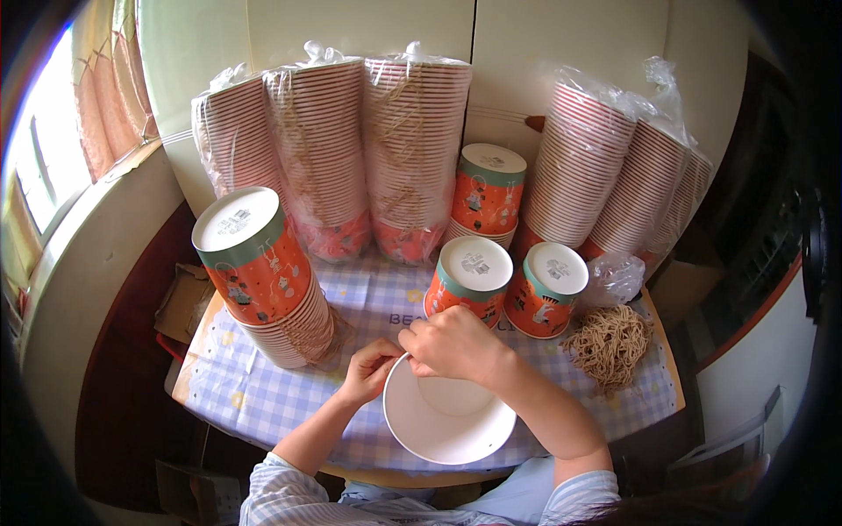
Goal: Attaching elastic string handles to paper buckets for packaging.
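A paper bucket (pixel 447 425) is tilted at the near edge of the table, its white inside facing up toward me. My left hand (pixel 370 370) pinches its rim at the upper left, fingers closed. Right beside it, my right hand (pixel 460 346) reaches over the same part of the rim with fingers bent and pressed together. Whatever lies between its fingertips is hidden. Just beyond my hands stand two upside-down orange buckets with green bands, a left one (pixel 476 265) and a right one (pixel 557 272). A tangle of tan cords (pixel 610 346) lies to the right.
A nested bucket stack (pixel 250 263) stands at left, cords hanging from its side. Tall plastic-wrapped bucket stacks line the back, among them a middle one (pixel 417 149) and a right one (pixel 579 158). Crumpled clear plastic (pixel 614 279) lies by the cords. A checkered tablecloth (pixel 263 394) covers the table.
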Tool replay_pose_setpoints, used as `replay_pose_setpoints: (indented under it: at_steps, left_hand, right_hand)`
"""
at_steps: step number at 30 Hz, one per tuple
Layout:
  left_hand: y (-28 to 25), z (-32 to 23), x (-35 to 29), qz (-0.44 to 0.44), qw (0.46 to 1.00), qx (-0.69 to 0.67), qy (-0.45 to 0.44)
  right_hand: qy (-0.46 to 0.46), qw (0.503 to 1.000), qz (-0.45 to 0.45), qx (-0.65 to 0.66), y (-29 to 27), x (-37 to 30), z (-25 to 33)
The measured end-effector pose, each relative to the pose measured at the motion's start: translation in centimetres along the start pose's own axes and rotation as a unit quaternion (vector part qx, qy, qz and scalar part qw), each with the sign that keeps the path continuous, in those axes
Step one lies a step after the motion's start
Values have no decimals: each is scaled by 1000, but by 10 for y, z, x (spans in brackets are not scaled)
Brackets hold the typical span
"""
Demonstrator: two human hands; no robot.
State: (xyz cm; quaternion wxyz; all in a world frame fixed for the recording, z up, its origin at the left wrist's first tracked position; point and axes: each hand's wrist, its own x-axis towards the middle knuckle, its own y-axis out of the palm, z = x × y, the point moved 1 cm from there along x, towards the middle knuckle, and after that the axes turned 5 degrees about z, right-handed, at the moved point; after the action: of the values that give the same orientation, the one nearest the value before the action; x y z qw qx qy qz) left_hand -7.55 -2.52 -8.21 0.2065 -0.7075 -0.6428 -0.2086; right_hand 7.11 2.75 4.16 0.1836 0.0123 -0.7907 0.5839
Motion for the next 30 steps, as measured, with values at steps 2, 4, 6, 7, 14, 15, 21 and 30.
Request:
replay_pose_setpoints:
  at_steps: [2, 4, 6, 7, 14, 15, 21, 30]
  left_hand:
    - [0, 1, 0, -2, 1000, -4, 0]
    - [1, 1, 0, -3, 1000, -8, -1]
    - [3, 2, 0, -13, 1000, 1, 8]
    - [5, 3, -1, -13, 1000, 1, 8]
    - [7, 15, -4, -88, 993, -28, -80]
    - [6, 17, -4, -103, 990, -20, -90]
    - [8, 21, -1, -97, 988, 28, -113]
    - [-2, 38, -6, -68, 977, 110, -168]
  right_hand:
    - [1, 1000, 2, 4, 0, 0, 0]
    - [2, 1000, 3, 8, 1, 0, -1]
    - [3, 1000, 9, 13, 2, 0, -3]
    - [3, 1000, 9, 13, 2, 0, -3]
    - [49, 991, 64, 108, 5, -3, -21]
    - [70, 985, 85, 133, 4, -4, -26]
    - [193, 941, 218, 170, 8, -21, -60]
    - [268, 909, 203, 246, 0, -44, -87]
